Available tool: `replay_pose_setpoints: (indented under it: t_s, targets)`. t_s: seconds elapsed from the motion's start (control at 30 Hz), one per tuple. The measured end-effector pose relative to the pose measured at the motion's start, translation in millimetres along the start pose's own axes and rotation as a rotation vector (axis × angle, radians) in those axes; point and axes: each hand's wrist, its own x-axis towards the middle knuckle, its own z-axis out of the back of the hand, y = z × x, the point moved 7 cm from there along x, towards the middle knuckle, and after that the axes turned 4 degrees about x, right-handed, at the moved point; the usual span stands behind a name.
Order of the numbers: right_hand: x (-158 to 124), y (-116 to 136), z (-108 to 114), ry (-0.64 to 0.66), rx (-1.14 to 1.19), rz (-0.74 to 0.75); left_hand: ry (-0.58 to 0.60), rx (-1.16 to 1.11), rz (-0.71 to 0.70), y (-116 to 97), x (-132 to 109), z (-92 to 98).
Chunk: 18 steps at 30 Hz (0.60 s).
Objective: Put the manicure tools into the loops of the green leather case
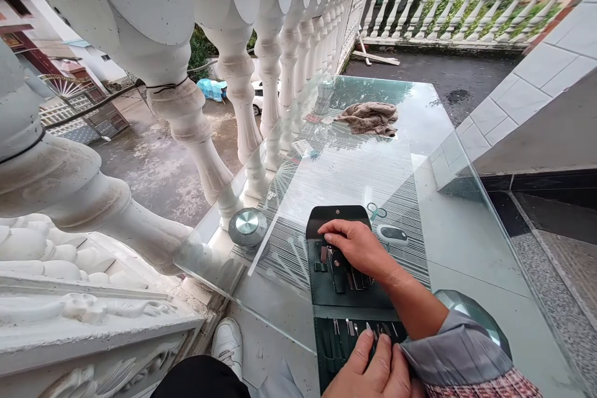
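A: Nearest the lens: left hand, palm down, fingers flat and spread on the lower panel of the tool case. Not gripping anything.

B: Right hand?

A: Reaching across from the right, sleeve grey. Fingers curled down onto the upper panel, tips on the metal tools there. Grasp or just touch: cannot tell.

B: Case contents?

A: Open flat, dark green-black, snap flap at the far end. Upper panel: small steel pieces in elastic loops, one with a dark handle. Lower panel: a row of thin tools in slots, partly under the left hand. Exact types too small to tell.

B: Location?

A: On the glass table, near edge, centre-right. Just beyond the case: small scissors and a black-and-white oval gadget. Round metal disc at the table's left corner. Crumpled brown cloth at the far end. White balustrade along the left. White shoe under the glass.
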Motion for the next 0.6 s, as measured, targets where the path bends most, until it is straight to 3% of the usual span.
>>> replay_pose_setpoints:
  t_s: [0.23,0.6]
  targets:
    - [3,-9,-1,0.013,0.129,-0.084,0.043,0.016,-0.033,-1,0,0.0]
    - [6,-11,1,-0.05,0.08,-0.069,0.131,0.044,-0.086,-9,-7,-12.4]
